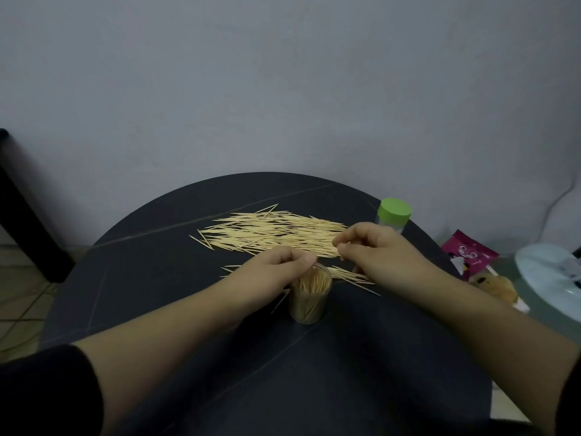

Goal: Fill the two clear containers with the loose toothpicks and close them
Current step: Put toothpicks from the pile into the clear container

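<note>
Nearest, round black table (141,287), bare dark surface showing in front and left of uncapped clear round plastic container (309,302) packed with upright toothpicks. Left hand (273,267) at its rim, fingertips bunched; hold unclear. Right hand (377,247) just right-behind, fingers curled, grasp unclear. Loose pale wooden toothpicks (267,231) spread behind. Green-lidded clear container (394,215) far right-behind, beside table edge.

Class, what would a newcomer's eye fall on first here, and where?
A spread of loose toothpicks lies across the middle of the dark table. Nearer, an open clear container packed with toothpicks stands between left hand and right hand; a green-lidded container stands far right.
</note>
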